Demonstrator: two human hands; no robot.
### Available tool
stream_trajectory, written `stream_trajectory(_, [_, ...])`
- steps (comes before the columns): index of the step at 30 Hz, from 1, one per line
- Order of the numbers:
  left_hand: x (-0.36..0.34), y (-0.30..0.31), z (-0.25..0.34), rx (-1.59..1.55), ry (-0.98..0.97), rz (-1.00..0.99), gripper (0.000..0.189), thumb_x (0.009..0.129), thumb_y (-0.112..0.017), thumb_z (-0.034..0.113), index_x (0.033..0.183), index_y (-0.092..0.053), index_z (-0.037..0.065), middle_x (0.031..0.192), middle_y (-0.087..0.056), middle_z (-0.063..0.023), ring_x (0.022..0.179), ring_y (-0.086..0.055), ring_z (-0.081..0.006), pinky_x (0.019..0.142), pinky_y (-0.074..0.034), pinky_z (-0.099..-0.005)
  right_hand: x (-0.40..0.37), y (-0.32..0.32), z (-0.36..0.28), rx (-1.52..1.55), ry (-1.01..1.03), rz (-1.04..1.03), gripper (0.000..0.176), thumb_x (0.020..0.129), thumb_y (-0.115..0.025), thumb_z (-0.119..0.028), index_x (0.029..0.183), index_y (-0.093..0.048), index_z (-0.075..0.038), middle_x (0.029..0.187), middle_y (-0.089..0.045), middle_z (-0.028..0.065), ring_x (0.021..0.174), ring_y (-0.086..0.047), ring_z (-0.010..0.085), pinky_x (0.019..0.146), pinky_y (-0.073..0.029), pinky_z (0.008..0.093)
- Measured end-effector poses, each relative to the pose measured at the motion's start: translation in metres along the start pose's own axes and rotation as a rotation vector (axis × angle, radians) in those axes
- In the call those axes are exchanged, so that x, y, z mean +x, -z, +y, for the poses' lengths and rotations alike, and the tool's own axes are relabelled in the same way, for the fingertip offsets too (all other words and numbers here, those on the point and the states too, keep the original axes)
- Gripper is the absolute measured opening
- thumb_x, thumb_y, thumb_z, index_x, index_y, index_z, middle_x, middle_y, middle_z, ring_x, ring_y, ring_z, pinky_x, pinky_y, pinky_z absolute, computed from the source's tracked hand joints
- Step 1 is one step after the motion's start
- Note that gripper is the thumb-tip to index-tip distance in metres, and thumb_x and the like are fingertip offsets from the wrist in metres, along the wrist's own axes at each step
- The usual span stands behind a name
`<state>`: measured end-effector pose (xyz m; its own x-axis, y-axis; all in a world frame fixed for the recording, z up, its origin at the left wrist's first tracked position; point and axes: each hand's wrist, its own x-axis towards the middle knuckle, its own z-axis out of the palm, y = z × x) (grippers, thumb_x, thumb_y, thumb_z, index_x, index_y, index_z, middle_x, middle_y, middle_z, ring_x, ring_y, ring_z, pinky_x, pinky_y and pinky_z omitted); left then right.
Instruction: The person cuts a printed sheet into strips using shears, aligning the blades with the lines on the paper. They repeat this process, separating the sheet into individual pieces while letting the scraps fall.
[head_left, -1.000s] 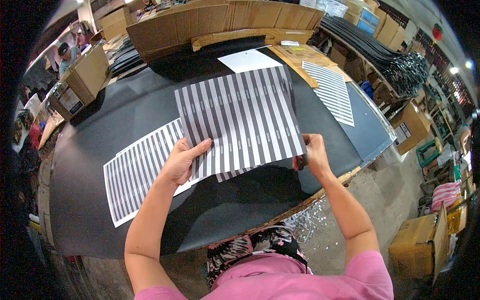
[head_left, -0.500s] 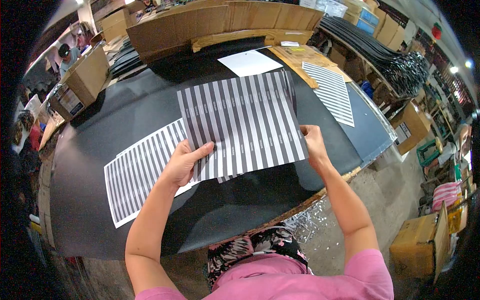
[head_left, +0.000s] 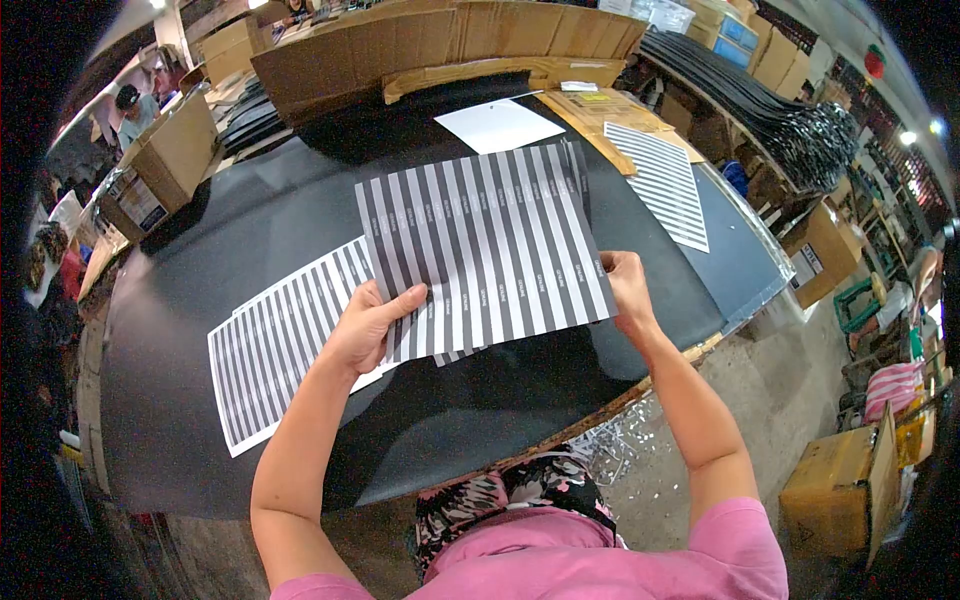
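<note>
I hold up a striped sheet (head_left: 485, 250), grey and white bands with small print, above a black table (head_left: 240, 240). My left hand (head_left: 368, 322) grips its lower left corner, thumb on top. My right hand (head_left: 628, 288) grips the lower right edge. Behind it, another sheet's edge shows at the top right. A second striped sheet (head_left: 275, 340) lies flat on the table under my left hand.
A third striped sheet (head_left: 662, 180) and a plain white sheet (head_left: 498, 125) lie farther back. Cardboard sheets (head_left: 440, 40) stand along the far edge. Cardboard boxes (head_left: 160, 160) sit at left, another box (head_left: 840, 485) on the floor at right. A person (head_left: 135, 110) works at far left.
The held sheet rose slightly and shifted a little right. My right hand moved up along its edge, and the dark object seen in it a second ago is hidden.
</note>
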<state>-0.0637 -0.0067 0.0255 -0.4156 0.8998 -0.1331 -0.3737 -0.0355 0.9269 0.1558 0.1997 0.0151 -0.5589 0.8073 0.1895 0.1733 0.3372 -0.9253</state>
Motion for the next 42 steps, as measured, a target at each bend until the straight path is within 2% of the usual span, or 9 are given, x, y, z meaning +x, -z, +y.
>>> stream_trajectory(7, [0.001,0.002,0.001,0.001,0.019,0.005,0.028,0.080,-0.064,0.011,0.100,-0.054,-0.007,0.092,-0.063,-0.0134,0.075,-0.063,-0.0130,0.066,-0.054,-0.0235,-0.002,0.000,-0.008,0.055,-0.068,-0.031,0.037,0.070,-0.066,-0.025,0.072,-0.062,0.012,0.057,-0.060,0.0077,0.053,-0.055,0.0098,0.048,-0.043,0.0266])
stream_trajectory(10, [0.001,0.003,0.000,-0.001,0.034,0.000,0.028,0.080,-0.064,0.009,0.102,-0.054,-0.004,0.094,-0.063,-0.0112,0.077,-0.063,-0.0126,0.069,-0.053,-0.0242,0.002,-0.001,0.002,0.026,-0.016,-0.017,0.031,0.071,-0.068,-0.017,0.075,-0.062,0.013,0.061,-0.060,0.0075,0.051,-0.051,0.0063,0.044,-0.039,0.0216])
stream_trajectory(12, [0.001,0.003,-0.001,-0.001,0.028,0.000,0.027,0.081,-0.063,0.009,0.102,-0.054,-0.004,0.093,-0.063,-0.0111,0.076,-0.063,-0.0125,0.069,-0.053,-0.0241,0.002,-0.001,0.001,-0.010,-0.038,-0.023,0.033,0.071,-0.065,-0.022,0.071,-0.063,0.011,0.057,-0.060,0.0084,0.051,-0.055,0.0099,0.047,-0.043,0.0266])
stream_trajectory(22, [0.002,0.004,-0.002,-0.016,0.023,-0.006,0.031,0.080,-0.065,0.013,0.099,-0.055,-0.008,0.090,-0.063,-0.0141,0.074,-0.063,-0.0126,0.064,-0.054,-0.0233,0.001,-0.001,-0.005,0.070,-0.134,-0.091,0.029,0.072,-0.064,-0.018,0.070,-0.062,0.011,0.055,-0.059,0.0096,0.048,-0.055,0.0105,0.044,-0.043,0.0264])
stream_trajectory(24, [0.002,0.004,-0.002,-0.013,0.043,-0.001,0.030,0.080,-0.066,0.013,0.099,-0.055,-0.008,0.091,-0.063,-0.0141,0.074,-0.063,-0.0127,0.064,-0.054,-0.0229,0.008,-0.005,0.012,-0.028,0.000,0.016,0.027,0.072,-0.063,-0.016,0.067,-0.062,0.010,0.054,-0.058,0.0097,0.043,-0.054,0.0120,0.042,-0.043,0.0269])
stream_trajectory(28, [0.003,0.006,-0.002,0.029,-0.003,0.057,0.028,0.081,-0.065,0.014,0.099,-0.057,-0.005,0.090,-0.064,-0.0112,0.075,-0.063,-0.0118,0.065,-0.053,-0.0240,0.004,-0.005,0.007,0.037,-0.043,0.038,0.026,0.071,-0.064,-0.016,0.067,-0.062,0.009,0.052,-0.056,0.0091,0.043,-0.055,0.0137,0.043,-0.044,0.0272])
stream_trajectory(30, [0.005,0.013,0.002,0.053,-0.029,0.086,0.025,0.081,-0.064,0.016,0.100,-0.058,-0.001,0.089,-0.065,-0.0078,0.074,-0.062,-0.0110,0.067,-0.052,-0.0254,-0.004,0.002,-0.006,0.231,-0.228,-0.165,0.027,0.072,-0.065,-0.019,0.068,-0.061,0.007,0.052,-0.056,0.0095,0.047,-0.057,0.0143,0.046,-0.045,0.0272])
stream_trajectory(34, [0.008,0.029,0.014,0.033,-0.154,0.160,0.020,0.083,-0.063,0.015,0.096,-0.057,0.002,0.087,-0.064,-0.0070,0.074,-0.062,-0.0099,0.062,-0.053,-0.0246,-0.029,0.008,-0.020,0.237,-0.295,-0.295,0.025,0.075,-0.066,-0.019,0.069,-0.056,0.004,0.054,-0.056,0.0102,0.048,-0.057,0.0173,0.046,-0.047,0.0291])
stream_trajectory(42, [0.007,0.026,0.022,-0.015,-0.270,0.199,0.023,0.083,-0.063,0.016,0.099,-0.056,0.002,0.092,-0.064,-0.0061,0.077,-0.062,-0.0099,0.067,-0.053,-0.0257,-0.077,0.010,-0.045,0.061,-0.326,-0.361,0.037,0.073,-0.072,-0.032,0.066,-0.059,0.002,0.054,-0.056,0.0047,0.050,-0.056,0.0104,0.046,-0.043,0.0230])
